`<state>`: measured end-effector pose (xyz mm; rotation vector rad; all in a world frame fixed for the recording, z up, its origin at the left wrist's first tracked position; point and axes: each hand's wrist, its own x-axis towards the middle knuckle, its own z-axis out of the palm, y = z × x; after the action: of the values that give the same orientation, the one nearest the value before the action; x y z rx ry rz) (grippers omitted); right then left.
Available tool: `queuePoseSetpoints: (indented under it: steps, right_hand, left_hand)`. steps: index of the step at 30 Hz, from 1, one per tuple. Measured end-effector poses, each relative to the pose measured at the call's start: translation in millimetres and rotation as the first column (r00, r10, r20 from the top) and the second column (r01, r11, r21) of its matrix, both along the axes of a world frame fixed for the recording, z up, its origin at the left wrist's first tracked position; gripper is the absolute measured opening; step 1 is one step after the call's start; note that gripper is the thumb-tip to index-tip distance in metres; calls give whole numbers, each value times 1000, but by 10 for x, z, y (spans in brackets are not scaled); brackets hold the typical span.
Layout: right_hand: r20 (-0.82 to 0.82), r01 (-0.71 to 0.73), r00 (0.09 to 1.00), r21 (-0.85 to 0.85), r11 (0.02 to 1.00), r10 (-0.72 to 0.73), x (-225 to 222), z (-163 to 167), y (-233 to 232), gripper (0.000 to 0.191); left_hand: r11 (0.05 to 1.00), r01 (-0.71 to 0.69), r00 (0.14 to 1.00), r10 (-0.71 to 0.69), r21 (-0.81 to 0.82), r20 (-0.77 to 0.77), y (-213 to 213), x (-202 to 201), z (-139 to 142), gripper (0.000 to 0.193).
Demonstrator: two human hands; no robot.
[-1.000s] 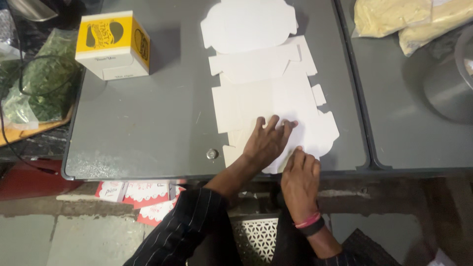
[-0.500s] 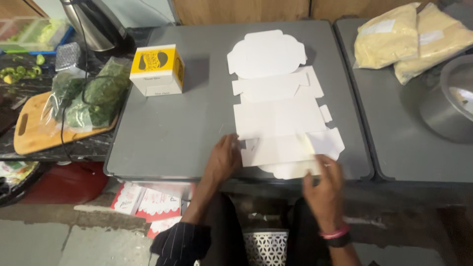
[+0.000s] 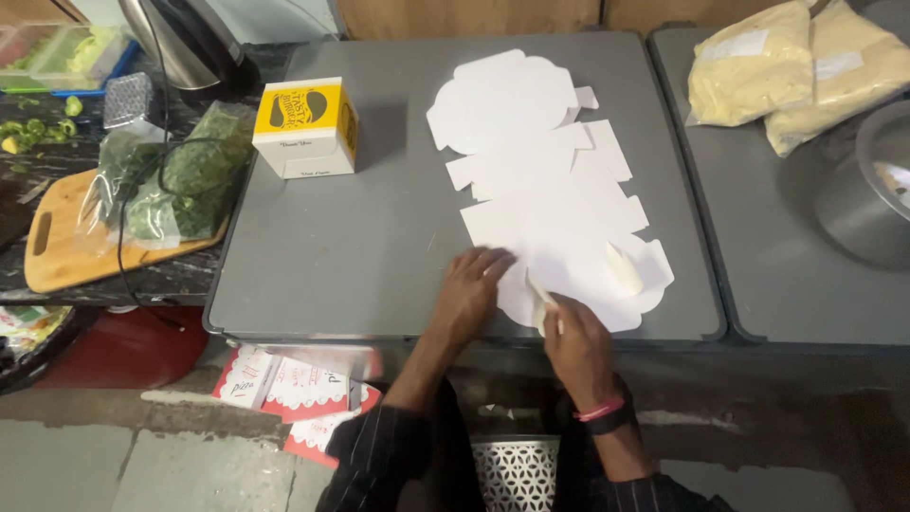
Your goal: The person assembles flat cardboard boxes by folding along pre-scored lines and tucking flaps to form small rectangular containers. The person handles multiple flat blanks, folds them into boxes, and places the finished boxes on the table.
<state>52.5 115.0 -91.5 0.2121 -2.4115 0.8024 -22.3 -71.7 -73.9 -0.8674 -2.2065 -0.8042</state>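
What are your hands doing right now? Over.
Left hand flat on white box blank. Right hand pinching its near flap. Finished yellow box apart, nothing blocking.

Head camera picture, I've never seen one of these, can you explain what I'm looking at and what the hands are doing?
The picture comes from a camera worn on a person's head, looking down at their own two bare hands; there is no machine. They stand at a grey table. On it lies a flat white cardboard box blank, not yet folded up. The left hand presses flat on the blank's near edge, while the right hand pinches a small flap and bends it upward. Farther back stands a finished yellow and white box. To the left, bagged greens rest on a wooden cutting board; to the right lie two bags of pale food.
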Motion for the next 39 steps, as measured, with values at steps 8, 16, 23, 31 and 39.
queuePoseSetpoints:
  steps: [8, 16, 23, 31, 39]
  right_hand:
    - [323, 197, 945, -676, 710, 46, -200, -304, 340, 35]
    - [273, 98, 962, -400, 911, 16, -140, -163, 288, 44]
    - [444, 63, 889, 132, 989, -116, -432, 194, 197, 59]
    - [690, -39, 702, 287, 957, -178, -752, 371, 275, 118]
    - [548, -83, 827, 343, 936, -128, -314, 229, 407, 95]
  left_hand:
    - [912, 394, 752, -249, -113, 611, 358, -794, -2, 12]
    - [820, 366, 701, 67, -440, 710, 676, -980, 59, 24]
    - [742, 371, 693, 178, -558, 698, 689, -1051, 124, 41]
    - [661, 399, 765, 142, -635, 629, 706, -1093, 200, 43]
    - [570, 424, 799, 131, -704, 587, 764, -1119, 35, 44]
